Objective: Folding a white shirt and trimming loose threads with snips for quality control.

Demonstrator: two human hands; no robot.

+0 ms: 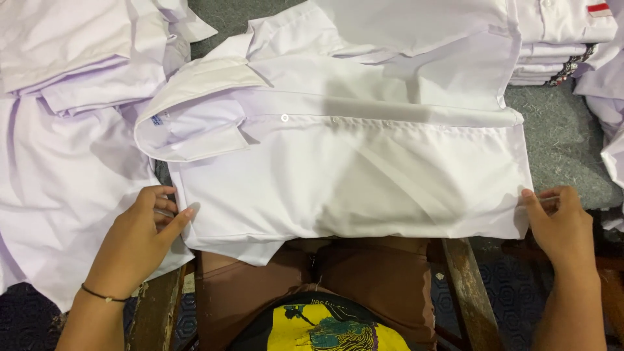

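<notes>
I found a white shirt point(364, 175) laid flat across the grey bench point(559, 143), collar point(195, 81) to the left and hem to the right, placket running left to right with one small button point(285, 117) showing near the collar. The near edge of the shirt was folded and overhung the near edge of the bench, above the person's brown-clad lap point(364, 273).

The left hand point(140, 237) was at the near left corner of the shirt, below the collar; its fingers point(177, 221) were narrowed and pinched the fabric edge there. A thin dark band point(104, 297) circled that wrist. The right hand point(562, 224) was at the near right corner, at the hem; its fingers point(534, 203) were closed lightly on the cloth edge. The two hands were well apart, one at each end of the near fold.

To the left lay loose white garments point(71, 162), one folded pile at the far left point(78, 58) touching the collar area. At the far right stood a stack of folded white shirts point(559, 45) with a patterned edge showing among its lower layers. More white cloth point(608, 123) sat at the right edge. A wooden frame member point(465, 292) ran below the bench near the right hand
</notes>
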